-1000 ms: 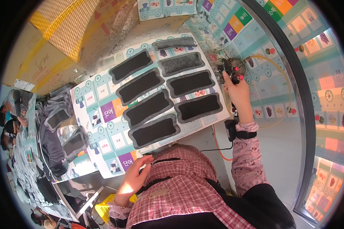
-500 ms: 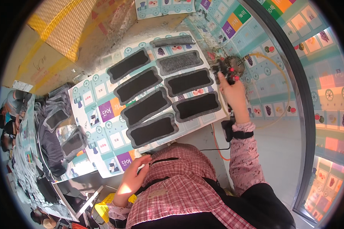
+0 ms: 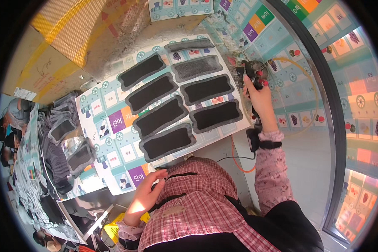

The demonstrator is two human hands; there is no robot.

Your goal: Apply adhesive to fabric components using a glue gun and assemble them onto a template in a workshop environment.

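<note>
Head view: best, probably, to grip the black, red-knobbed, spray-gun-like tool (image 3: 252, 69) firmly, clear of the black, grey-edged rectangular pads (image 3: 161, 116) on the paper-covered bench (image 3: 109, 145). Has the right hand (image 3: 262, 101) clamped on it, tool at 12 o'clock, pads at 9. Has nothing in the slack left hand (image 3: 145, 196); from there, lies well apart at 1 to 2 o'clock.

The right hand (image 3: 261, 99) and its red-knobbed tool (image 3: 253, 70) have shifted slightly back rightward.

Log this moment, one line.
right hand: holding black device | left hand: empty, near apron | dark pads: on printed sheet
</note>
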